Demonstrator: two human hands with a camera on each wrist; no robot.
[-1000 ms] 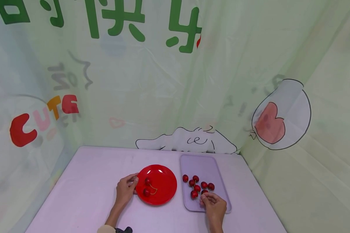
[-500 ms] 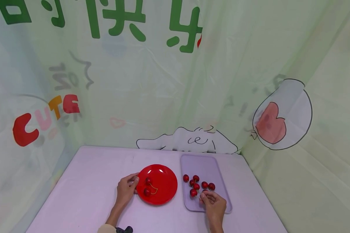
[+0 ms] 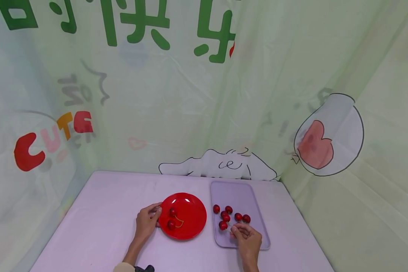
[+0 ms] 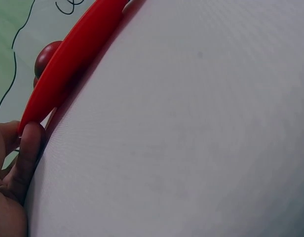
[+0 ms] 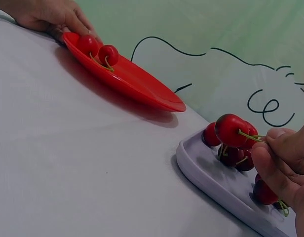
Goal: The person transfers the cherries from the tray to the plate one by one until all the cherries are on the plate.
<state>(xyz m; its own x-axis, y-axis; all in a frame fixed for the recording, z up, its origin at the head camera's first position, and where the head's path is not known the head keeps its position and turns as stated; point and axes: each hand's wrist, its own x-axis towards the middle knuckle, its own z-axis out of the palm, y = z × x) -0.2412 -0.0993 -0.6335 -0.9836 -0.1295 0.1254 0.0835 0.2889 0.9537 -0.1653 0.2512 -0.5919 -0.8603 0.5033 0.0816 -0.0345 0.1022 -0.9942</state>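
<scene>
My left hand (image 3: pixel 145 223) pinches the left rim of a round red plate (image 3: pixel 193 223), thumb on one side and fingers on the other. In the left wrist view the plate (image 4: pixel 75 59) is seen edge-on, tilted. Two cherries (image 5: pixel 108 55) with green stems lie on it. Over the purple tray (image 3: pixel 234 192), my right hand (image 3: pixel 249 241) pinches the green stem of a cherry (image 5: pixel 231 130) between thumb and fingertips. That cherry hangs at the tray's left side, in front of others. Several more cherries (image 3: pixel 238 217) lie on the tray.
A pale pinkish-white table (image 3: pixel 122 196) bears the plate and the tray, which stand side by side with a narrow gap. Printed curtains (image 3: pixel 176 113) surround the table at the back and both sides.
My right hand has shifted slightly left, and the cherry it holds has moved left and a little up. The left hand and plate stay in place.
</scene>
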